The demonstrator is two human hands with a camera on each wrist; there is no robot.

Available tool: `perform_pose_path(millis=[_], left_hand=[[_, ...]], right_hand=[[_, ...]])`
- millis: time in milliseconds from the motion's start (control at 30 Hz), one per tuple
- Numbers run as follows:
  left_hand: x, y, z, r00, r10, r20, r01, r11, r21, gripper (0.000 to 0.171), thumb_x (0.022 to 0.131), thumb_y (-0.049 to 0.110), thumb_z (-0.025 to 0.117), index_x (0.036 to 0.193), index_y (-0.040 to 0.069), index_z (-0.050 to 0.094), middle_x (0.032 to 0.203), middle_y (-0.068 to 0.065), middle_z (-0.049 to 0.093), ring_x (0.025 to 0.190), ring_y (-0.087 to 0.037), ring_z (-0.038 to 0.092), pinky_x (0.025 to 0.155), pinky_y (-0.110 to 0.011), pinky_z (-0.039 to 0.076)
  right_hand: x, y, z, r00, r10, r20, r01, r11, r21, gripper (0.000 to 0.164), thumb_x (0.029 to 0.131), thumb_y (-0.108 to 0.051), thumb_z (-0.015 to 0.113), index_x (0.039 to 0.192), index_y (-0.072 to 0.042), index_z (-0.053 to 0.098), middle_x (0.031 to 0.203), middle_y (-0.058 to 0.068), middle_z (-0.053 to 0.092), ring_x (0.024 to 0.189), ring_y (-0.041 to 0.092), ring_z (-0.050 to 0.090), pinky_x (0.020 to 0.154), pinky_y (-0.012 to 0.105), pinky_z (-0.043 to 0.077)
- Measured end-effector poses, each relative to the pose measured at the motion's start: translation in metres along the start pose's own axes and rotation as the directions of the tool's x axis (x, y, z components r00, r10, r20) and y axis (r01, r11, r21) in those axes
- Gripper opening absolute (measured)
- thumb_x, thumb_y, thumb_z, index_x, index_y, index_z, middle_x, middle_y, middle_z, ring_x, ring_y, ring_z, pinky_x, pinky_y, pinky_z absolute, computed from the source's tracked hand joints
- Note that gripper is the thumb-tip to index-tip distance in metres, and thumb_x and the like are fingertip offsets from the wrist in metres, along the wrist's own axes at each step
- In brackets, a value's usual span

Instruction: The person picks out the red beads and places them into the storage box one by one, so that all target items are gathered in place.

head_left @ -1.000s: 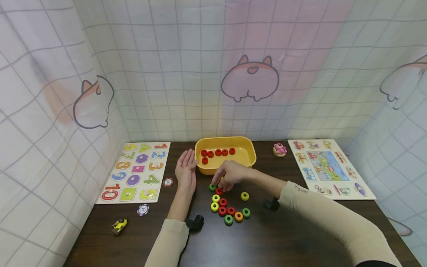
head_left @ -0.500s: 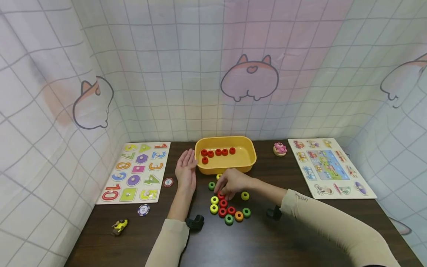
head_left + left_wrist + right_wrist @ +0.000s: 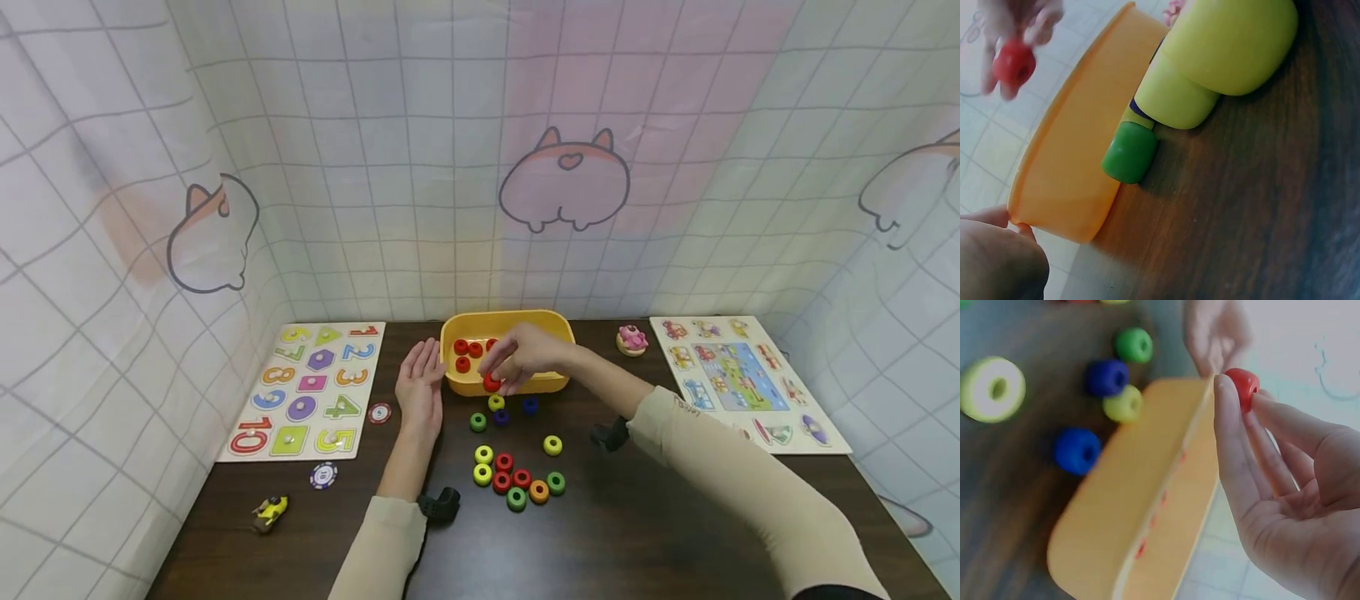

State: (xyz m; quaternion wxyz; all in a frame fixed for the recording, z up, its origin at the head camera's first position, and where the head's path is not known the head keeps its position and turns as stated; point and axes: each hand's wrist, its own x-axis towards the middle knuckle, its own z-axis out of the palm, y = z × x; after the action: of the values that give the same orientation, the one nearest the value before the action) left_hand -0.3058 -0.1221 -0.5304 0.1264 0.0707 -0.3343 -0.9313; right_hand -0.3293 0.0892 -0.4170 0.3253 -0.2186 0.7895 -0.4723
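Observation:
My right hand (image 3: 528, 358) pinches a red bead (image 3: 1244, 386) with a hole through it, between thumb and fingertips. Hand and bead are over the near rim of a yellow plastic tub (image 3: 547, 385), and several red beads (image 3: 462, 365) lie inside it. At the tub's left end my left hand (image 3: 420, 392) is held palm up, fingers straight, fingertips at the wall. Just in front of the tub are a green bead (image 3: 477, 422), a yellow bead (image 3: 496, 402), a purple-blue bead (image 3: 1107, 378) and a blue bead (image 3: 1077, 452).
Nearer on the dark table lie more red, yellow, green and orange beads (image 3: 539, 492). A number puzzle board (image 3: 311, 382), poker chips (image 3: 323, 476) and a toy car (image 3: 270, 512) are at left. On the right are a pink cupcake toy (image 3: 632, 340) and a picture puzzle board (image 3: 738, 379).
My right hand has picked up a red bead from the table and lifted it away from me to the tub's rim. The left hand has stayed at the tub's end.

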Motion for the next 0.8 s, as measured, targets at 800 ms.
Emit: perform_pose_path(millis=[800], left_hand=[[0.003,-0.005,-0.003,0.999,0.035,-0.001,-0.035,0.999,0.021,0.054,0.090,-0.021,0.049,0.138,0.003,0.045,0.146,-0.020,0.047,0.131,-0.024,0.051,0.112,-0.041,0.036]], right_hand=[[0.096,0.044,-0.010,0.950,0.162,-0.266,-0.146,0.986,0.080,0.024,0.087,0.002,0.068,0.111,0.003,0.071,0.105,0.020,0.071,0.087,0.041,0.070,0.081,0.050,0.058]])
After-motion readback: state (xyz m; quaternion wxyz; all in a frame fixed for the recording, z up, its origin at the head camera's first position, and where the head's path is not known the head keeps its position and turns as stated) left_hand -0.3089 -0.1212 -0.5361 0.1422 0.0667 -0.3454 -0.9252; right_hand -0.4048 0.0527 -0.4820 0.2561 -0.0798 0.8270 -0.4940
